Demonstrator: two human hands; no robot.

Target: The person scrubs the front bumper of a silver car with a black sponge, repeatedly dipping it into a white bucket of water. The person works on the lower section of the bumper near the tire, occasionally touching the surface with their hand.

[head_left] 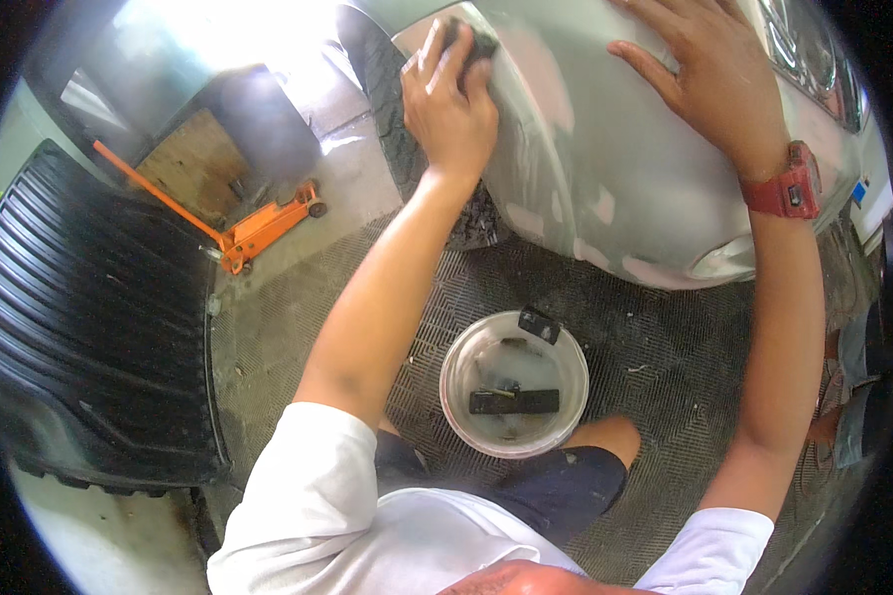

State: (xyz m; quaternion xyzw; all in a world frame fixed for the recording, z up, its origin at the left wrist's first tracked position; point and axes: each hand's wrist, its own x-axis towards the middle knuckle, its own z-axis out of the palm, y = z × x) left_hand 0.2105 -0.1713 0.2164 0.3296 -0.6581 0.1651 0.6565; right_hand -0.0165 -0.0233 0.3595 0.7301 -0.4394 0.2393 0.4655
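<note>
My left hand point(449, 124) is closed around a small black block point(480, 42), which looks like a sanding block. It presses the block to the fender edge of a car body point(605, 129), above the wheel arch. The panel is dull grey-green with bare pinkish patches and whitish smears. Farther right, my right hand point(704, 74) lies on the same panel with thumb and fingers spread, holding nothing. The upper edge cuts off some of its fingertips. A red watch point(784, 191) sits on that wrist.
Between my knees stands a white bucket point(446, 382) of cloudy water, with a black bar point(514, 403) inside and a black pad point(539, 326) on its rim. A tire point(382, 119), an orange floor jack point(268, 226) and a black ribbed liner point(99, 327) are leftward. Another person's legs point(853, 397) show at far right.
</note>
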